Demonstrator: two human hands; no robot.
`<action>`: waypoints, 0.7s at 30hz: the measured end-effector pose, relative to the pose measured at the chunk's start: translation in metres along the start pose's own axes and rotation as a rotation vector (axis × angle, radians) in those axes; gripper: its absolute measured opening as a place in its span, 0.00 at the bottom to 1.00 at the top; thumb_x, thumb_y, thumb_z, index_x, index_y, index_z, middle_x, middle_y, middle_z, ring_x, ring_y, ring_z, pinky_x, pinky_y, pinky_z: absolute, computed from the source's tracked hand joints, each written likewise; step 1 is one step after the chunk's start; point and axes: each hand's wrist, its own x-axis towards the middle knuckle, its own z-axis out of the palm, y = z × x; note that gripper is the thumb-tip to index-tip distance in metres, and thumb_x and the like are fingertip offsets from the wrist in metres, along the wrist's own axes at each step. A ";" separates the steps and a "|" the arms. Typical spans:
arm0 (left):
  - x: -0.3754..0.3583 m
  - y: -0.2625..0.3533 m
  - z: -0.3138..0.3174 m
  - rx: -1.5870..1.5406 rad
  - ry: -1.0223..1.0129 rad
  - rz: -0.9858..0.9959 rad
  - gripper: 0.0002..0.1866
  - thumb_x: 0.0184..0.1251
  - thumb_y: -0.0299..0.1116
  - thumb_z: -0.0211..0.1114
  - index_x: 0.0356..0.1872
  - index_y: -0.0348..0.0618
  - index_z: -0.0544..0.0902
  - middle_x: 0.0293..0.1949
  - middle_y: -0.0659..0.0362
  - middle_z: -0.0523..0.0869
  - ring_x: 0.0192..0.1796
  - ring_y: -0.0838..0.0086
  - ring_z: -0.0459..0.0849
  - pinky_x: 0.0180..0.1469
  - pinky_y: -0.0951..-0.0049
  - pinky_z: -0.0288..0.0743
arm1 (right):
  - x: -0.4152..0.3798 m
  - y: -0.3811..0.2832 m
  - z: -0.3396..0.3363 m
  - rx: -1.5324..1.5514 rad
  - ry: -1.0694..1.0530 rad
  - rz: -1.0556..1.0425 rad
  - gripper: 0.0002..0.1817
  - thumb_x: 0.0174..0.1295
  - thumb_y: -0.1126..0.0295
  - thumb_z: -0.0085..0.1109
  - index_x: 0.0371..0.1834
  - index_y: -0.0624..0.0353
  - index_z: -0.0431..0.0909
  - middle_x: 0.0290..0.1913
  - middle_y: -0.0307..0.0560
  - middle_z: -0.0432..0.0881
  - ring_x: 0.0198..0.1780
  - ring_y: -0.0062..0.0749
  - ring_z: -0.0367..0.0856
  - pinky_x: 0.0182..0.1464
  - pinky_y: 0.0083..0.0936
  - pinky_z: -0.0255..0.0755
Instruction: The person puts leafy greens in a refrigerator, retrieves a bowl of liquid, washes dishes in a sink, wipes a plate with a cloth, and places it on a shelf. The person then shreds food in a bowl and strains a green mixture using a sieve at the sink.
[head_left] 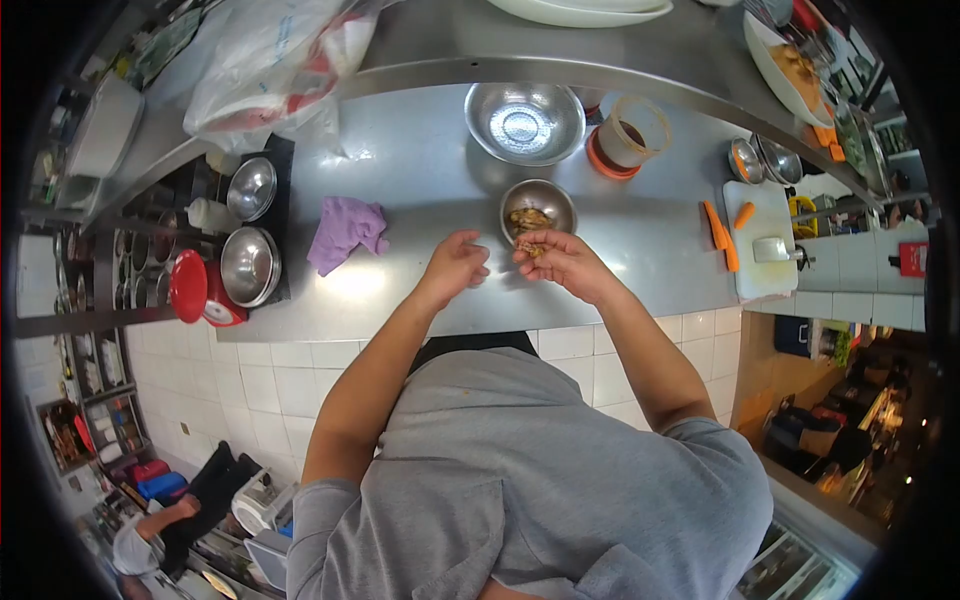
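On the steel counter stands a small metal bowl (pixel 562 205) with brown food pieces (pixel 528 218) in it. My right hand (pixel 563 262) is at the bowl's near edge, its fingers closed on a small brown food piece (pixel 530 249). To the left of it, my left hand (pixel 458 266) is held over the counter with its fingers curled and slightly apart, nothing seen in them. A larger metal bowl (pixel 525 122) sits behind the small one, beside a clear plastic tub (pixel 634 132) that rests on a red lid.
A purple cloth (pixel 347 232) lies left on the counter (pixel 420 190). Metal bowls (pixel 250 265) and a red scale (pixel 188 286) stand farther left. Carrots (pixel 718 235) and a white cutting board (pixel 757 215) with a cleaver are right. A shelf (pixel 480 68) spans the back. Another person (pixel 190 510) is lower left.
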 end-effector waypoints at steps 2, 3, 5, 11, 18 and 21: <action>-0.023 -0.007 -0.007 0.161 0.047 0.186 0.22 0.76 0.28 0.68 0.67 0.34 0.77 0.51 0.53 0.87 0.44 0.71 0.88 0.45 0.72 0.83 | 0.004 -0.001 0.008 -0.047 -0.020 0.037 0.22 0.75 0.78 0.53 0.71 0.66 0.74 0.59 0.51 0.86 0.53 0.30 0.88 0.60 0.28 0.83; -0.034 -0.011 -0.011 0.342 0.082 0.366 0.20 0.76 0.28 0.68 0.65 0.36 0.81 0.52 0.54 0.86 0.43 0.73 0.87 0.43 0.73 0.82 | 0.007 -0.001 0.014 -0.056 -0.040 0.056 0.22 0.75 0.78 0.53 0.71 0.66 0.74 0.59 0.51 0.86 0.53 0.30 0.88 0.60 0.28 0.83; -0.080 0.013 -0.011 0.395 0.150 0.473 0.17 0.74 0.27 0.69 0.61 0.35 0.83 0.51 0.53 0.86 0.40 0.73 0.87 0.42 0.72 0.82 | 0.011 0.002 0.038 -0.177 -0.122 0.053 0.20 0.78 0.75 0.54 0.71 0.67 0.74 0.59 0.50 0.86 0.53 0.29 0.87 0.59 0.29 0.84; -0.211 0.020 -0.028 0.414 0.508 0.620 0.15 0.70 0.25 0.71 0.56 0.36 0.87 0.44 0.53 0.86 0.36 0.69 0.87 0.41 0.69 0.82 | 0.023 0.026 0.158 -0.304 -0.538 0.088 0.15 0.83 0.73 0.51 0.68 0.66 0.73 0.53 0.48 0.86 0.53 0.30 0.87 0.56 0.30 0.83; -0.398 -0.083 -0.027 0.332 1.033 0.531 0.07 0.69 0.21 0.72 0.46 0.36 0.88 0.39 0.55 0.88 0.38 0.71 0.88 0.43 0.71 0.82 | -0.021 0.111 0.306 -0.495 -0.993 0.209 0.10 0.82 0.70 0.55 0.59 0.61 0.72 0.50 0.46 0.87 0.48 0.29 0.89 0.51 0.29 0.84; -0.486 -0.145 -0.001 0.225 1.286 0.504 0.03 0.69 0.22 0.71 0.41 0.35 0.88 0.38 0.56 0.89 0.35 0.73 0.87 0.39 0.71 0.81 | -0.075 0.163 0.373 -0.594 -1.166 0.305 0.09 0.81 0.68 0.58 0.56 0.61 0.75 0.48 0.44 0.88 0.45 0.26 0.88 0.48 0.26 0.83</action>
